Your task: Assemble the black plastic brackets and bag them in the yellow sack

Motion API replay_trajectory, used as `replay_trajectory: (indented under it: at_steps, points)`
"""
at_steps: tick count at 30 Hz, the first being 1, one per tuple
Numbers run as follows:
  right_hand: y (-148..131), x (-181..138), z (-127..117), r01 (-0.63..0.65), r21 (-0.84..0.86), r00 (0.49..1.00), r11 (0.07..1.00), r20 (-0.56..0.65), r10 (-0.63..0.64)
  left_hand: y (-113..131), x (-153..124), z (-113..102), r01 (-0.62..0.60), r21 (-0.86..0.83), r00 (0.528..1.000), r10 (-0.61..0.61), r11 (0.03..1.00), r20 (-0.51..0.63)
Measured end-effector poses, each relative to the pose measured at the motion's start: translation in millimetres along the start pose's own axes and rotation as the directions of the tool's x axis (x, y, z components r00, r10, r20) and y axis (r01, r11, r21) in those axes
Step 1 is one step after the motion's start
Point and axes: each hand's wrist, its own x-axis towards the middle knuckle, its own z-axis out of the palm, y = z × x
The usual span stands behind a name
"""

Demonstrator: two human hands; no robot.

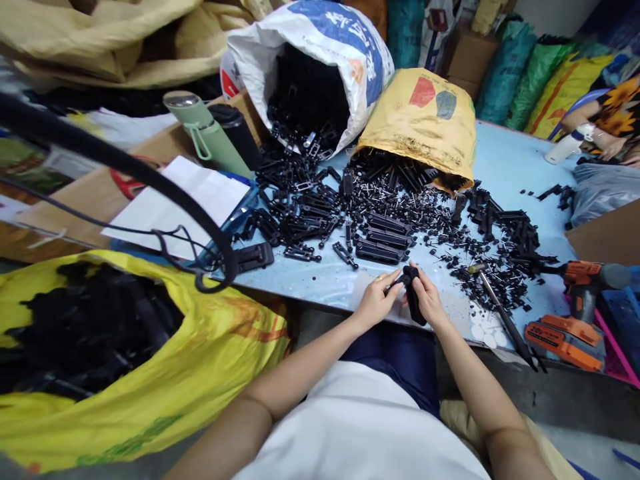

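Left hand point(376, 302): fingertips together, pinched about a short black piece point(394, 285); right hand point(428, 299): thumb and fingers clamped on a black part point(415, 308), location directly in front of the orange-yellow sack point(423, 120), on the person's side, just over the near edge of the blue tabletop point(310, 287). Part: elongated, matte, dark, rounded at the lower end, held tilted near upright; upper end partly covered by fingers; whether the short piece is joined to it cannot be told. Row of longer black arms point(384, 239), side by side, between that sack and the hands. Small screws and fittings point(400, 200), loose heap, at the sack's mouth. Black linkages point(305, 217), heaped, to its left front. Slim tool point(503, 313), metal shaft, dark handle, to its right front, lying across small fittings; white discs point(489, 331) beside. Drill point(575, 313), orange and black, farther right front. White sack point(370, 73), blue print, on its side, immediately left of the orange-yellow sack; black cup point(239, 127) and green flask point(213, 130) farther left. Papers point(167, 200), far left front, partly hidden by a curved black rod point(165, 190). Bright yellow bag point(220, 360), filled with dark pieces, farthest left front. Co-worker's hand point(607, 145) and white bottle point(563, 148), right of the sack.
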Motion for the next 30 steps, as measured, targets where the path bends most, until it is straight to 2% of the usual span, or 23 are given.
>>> replay_trajectory:
  at_steps: [1,3,8,15,17,20,22,24,26,30]
  points:
    - [-2.2,1.7,0.6,-0.027,0.065,1.000,0.998,0.018,0.025,2.6,0.4,0.5,-0.003,0.018,1.000,0.003,1.000,-0.007]
    - [-5.2,3.6,-2.4,-0.023,0.091,0.999,0.996,0.034,0.020,6.4,1.3,-1.6,-0.007,0.084,1.000,0.008,0.996,-0.009]
    - [-7.1,5.1,-19.9,0.130,-0.068,0.988,0.989,0.095,-0.123,9.1,1.6,-8.6,-0.072,0.225,0.997,0.067,0.972,0.028]
    - [-14.3,9.2,-30.7,0.308,-0.239,0.950,0.921,0.125,-0.285,9.2,4.8,0.5,-0.172,0.173,0.982,0.183,0.970,-0.054]
    - [-16.6,9.3,-23.5,0.319,-0.233,0.948,0.919,0.083,-0.308,11.6,5.9,7.8,-0.178,0.146,0.966,0.201,0.973,-0.163]
    - [-17.1,7.1,-4.5,0.294,-0.233,0.944,0.927,-0.084,-0.320,15.1,8.0,17.0,-0.186,0.117,0.912,0.216,0.975,-0.350]
    - [-15.3,5.8,7.4,0.269,-0.256,0.934,0.929,-0.168,-0.317,14.5,9.8,17.8,-0.215,0.107,0.901,0.239,0.971,-0.362]
    - [-12.5,6.4,14.5,0.243,-0.268,0.932,0.932,-0.201,-0.301,10.1,11.0,14.5,-0.234,0.108,0.919,0.256,0.966,-0.300]
    - [-9.8,9.2,16.8,0.225,-0.260,0.948,0.939,-0.166,-0.272,2.5,10.9,10.2,-0.206,0.116,0.940,0.230,0.972,-0.254]
    - [-7.2,15.6,15.5,0.199,-0.228,0.980,0.953,0.049,-0.192,-15.6,6.4,8.5,-0.071,0.093,0.959,0.093,0.993,-0.268]
